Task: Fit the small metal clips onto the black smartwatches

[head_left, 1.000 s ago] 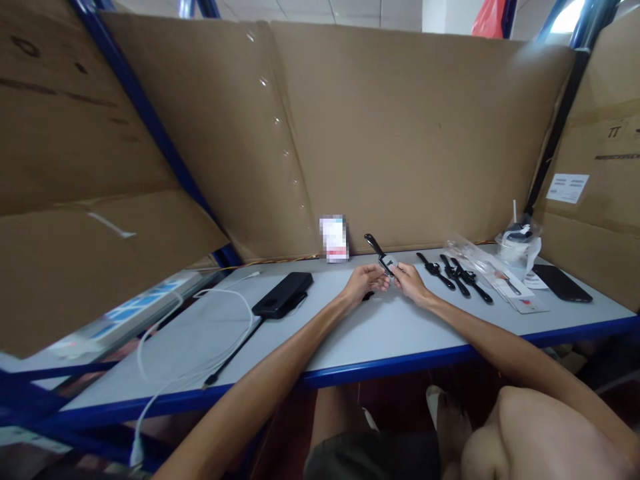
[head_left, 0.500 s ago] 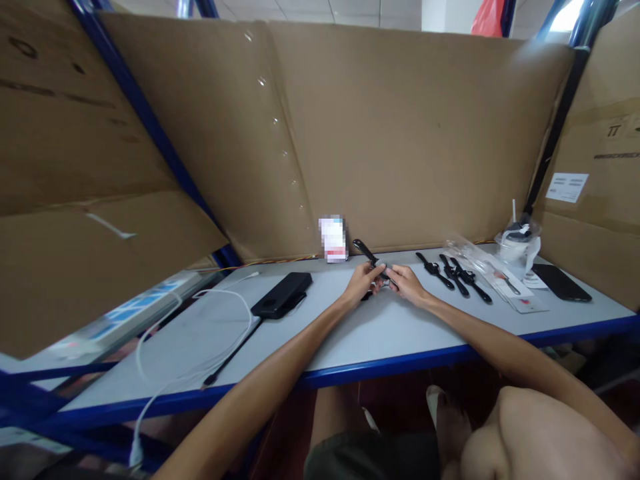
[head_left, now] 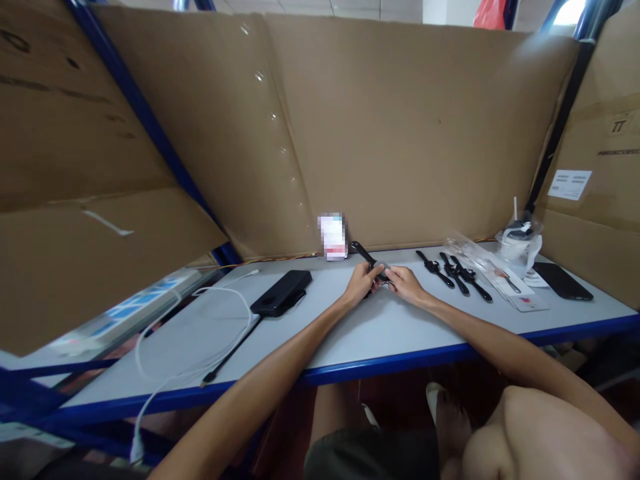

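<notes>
Between my two hands is a black spokeshave [head_left: 364, 253], one handle sticking up toward the back left. My left hand [head_left: 359, 283] is closed around its middle, thumb on top. From the other side my right hand [head_left: 405, 283] pinches it, fingertips close to the left ones. The fingers hide most of the tool's centre and its other handle. Several similar black spokeshaves [head_left: 434, 268] lie in a group on the table to the right of my hands.
On the grey table [head_left: 350, 340] lie a black power bank [head_left: 283, 293] and white cable [head_left: 250, 313] at left. A phone with a blurred screen [head_left: 333, 237] leans on the cardboard. Right are plastic packaging [head_left: 515, 283], a bagged cup [head_left: 517, 243] and a black phone [head_left: 564, 281].
The spokeshave's raised handle has tipped slightly lower and to the left. Both hands keep nearly the same place and hold; the view has shifted a little.
</notes>
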Demonstrator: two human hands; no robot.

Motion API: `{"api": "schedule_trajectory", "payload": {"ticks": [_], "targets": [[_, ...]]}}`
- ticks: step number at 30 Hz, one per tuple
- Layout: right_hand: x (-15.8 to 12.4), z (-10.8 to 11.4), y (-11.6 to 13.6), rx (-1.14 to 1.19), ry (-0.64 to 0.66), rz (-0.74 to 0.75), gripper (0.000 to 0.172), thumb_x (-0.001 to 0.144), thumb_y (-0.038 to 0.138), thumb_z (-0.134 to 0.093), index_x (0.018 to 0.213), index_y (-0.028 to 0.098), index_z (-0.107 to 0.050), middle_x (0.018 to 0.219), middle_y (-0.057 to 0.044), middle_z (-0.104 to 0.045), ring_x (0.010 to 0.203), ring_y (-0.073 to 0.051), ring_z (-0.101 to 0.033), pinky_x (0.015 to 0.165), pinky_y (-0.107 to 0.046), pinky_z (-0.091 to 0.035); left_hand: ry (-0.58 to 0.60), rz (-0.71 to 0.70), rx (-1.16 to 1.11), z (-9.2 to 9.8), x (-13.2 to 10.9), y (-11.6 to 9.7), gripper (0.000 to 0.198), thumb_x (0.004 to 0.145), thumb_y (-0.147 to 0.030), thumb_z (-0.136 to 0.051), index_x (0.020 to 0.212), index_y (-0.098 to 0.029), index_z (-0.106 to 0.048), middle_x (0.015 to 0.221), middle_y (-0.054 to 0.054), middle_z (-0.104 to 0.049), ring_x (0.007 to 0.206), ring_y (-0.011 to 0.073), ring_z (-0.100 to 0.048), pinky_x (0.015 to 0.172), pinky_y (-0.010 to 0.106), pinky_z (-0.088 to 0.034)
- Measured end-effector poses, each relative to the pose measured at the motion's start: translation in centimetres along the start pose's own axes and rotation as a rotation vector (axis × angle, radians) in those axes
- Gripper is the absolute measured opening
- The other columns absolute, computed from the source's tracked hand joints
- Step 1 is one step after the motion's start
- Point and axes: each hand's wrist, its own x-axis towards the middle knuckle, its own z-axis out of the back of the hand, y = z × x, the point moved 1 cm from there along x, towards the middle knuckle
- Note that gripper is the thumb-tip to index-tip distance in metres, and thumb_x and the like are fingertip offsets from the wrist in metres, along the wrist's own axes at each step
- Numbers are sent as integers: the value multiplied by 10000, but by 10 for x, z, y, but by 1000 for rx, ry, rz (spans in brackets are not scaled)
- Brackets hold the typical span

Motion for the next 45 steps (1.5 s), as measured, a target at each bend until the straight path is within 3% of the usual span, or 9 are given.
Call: {"api": "schedule_trajectory", "payload": {"ticks": [6, 18, 27, 31, 34, 36, 38, 42, 45], "targets": [[-4, 2, 5, -11, -31, 49, 381, 972, 429, -493, 681, 191, -558, 517, 35, -497, 484, -119, -444, 484, -225, -304, 10, -6, -14, 0, -1, -1, 434, 834, -594, -664, 757, -178, -567, 567, 7, -601, 453, 127, -547, 406, 226, -386], [-6, -1, 6, 71, 45, -24, 328, 985, 354, -455, 715, 185, -534, 503, 59, -498, 337, -72, -382, 354, -203, -261, -68, -52, 52, 0, 0, 3, 480, 853, -600, -638, 639, -178, -560, 479, -1, -555, 377, 109, -474, 387, 238, -342], [-7, 0, 10, 161, 114, -99, 329, 984, 417, -470, 797, 172, -587, 531, 62, -503, 335, -74, -366, 344, -211, -246, -89, -74, 71, -1, -2, 1, 513, 865, -603, -626, 586, -178, -552, 451, -4, -530, 379, 96, -443, 396, 232, -311], [-4, 1, 8, 37, 36, -42, 382, 977, 413, -474, 679, 186, -550, 498, 44, -494, 393, -87, -398, 415, -216, -274, -58, -62, 51, -2, -1, -1, 540, 854, -664, -611, 621, -181, -550, 487, 10, -562, 396, 106, -467, 397, 233, -324], [1, 9, 7, -30, -94, 10, 412, 971, 415, -472, 623, 197, -505, 487, 31, -492, 451, -102, -437, 464, -216, -293, -55, -77, 31, 5, 2, -4, 559, 900, -718, -482, 758, -186, -575, 518, -4, -558, 404, 114, -458, 402, 234, -324], [4, 18, 7, -14, -191, 2, 388, 973, 411, -452, 657, 197, -519, 490, 34, -485, 449, -105, -431, 465, -217, -294, -84, -117, 147, 15, 4, -5, 514, 939, -671, -426, 852, -192, -590, 531, -25, -538, 417, 116, -440, 428, 231, -326], [6, 28, 6, 29, -274, -40, 360, 973, 401, -436, 696, 194, -536, 499, 40, -479, 429, -102, -408, 451, -217, -293, -76, -154, 390, 27, 7, -5, 396, 931, -561, -483, 847, -195, -611, 568, -21, -555, 466, 120, -453, 478, 230, -336], [9, 44, 5, 103, -394, -141, 321, 965, 390, -439, 729, 195, -535, 505, 48, -462, 403, -95, -367, 416, -213, -279, 48, -132, 554, 47, 8, -5, 137, 730, -336, -694, 745, -201, -681, 606, -1, -613, 577, 148, -497, 548, 238, -320], [11, 48, 2, 116, -428, -161, 312, 968, 366, -418, 732, 195, -529, 495, 47, -450, 394, -97, -353, 400, -214, -269, 191, -73, 602, 56, 7, -8, 110, 627, -290, -741, 694, -206, -716, 587, 1, -639, 562, 157, -516, 552, 244, -325]]}}
